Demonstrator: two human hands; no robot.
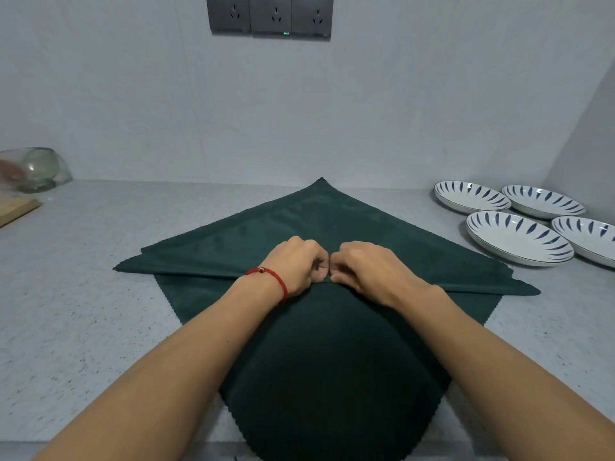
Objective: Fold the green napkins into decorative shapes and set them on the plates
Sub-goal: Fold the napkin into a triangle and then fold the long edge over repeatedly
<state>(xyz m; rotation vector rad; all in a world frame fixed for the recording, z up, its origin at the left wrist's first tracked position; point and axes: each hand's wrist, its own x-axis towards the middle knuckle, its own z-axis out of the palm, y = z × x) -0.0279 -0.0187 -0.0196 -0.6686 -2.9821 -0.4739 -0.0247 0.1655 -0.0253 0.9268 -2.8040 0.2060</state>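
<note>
Worktop (83,311) of speckled grey stone is seen from wall to near edge. A big green napkin (332,361) is spread on it, with one pointed corner (321,180) turned toward the wall and the near part hanging over the front edge. A long fold is made across the middle of the cloth. Four white plates (519,239) with blue leaf marks are set in a group at the right, near the cloth but not touched by it. Nothing is laid on them yet. A glass bowl (35,168) is kept far off at the left; it is blurred, so little more can be told.

The fold is pinched at its middle by the left hand (296,264) and the right hand (362,269), with fingers curled onto the cloth and knuckles almost touching. A red string (276,281) is worn on the left wrist.

Trouble could come if the pinch is let go too soon: the soft cloth may spring flat and the fold be lost. The cloth could also be dragged down by the hanging part.
</note>
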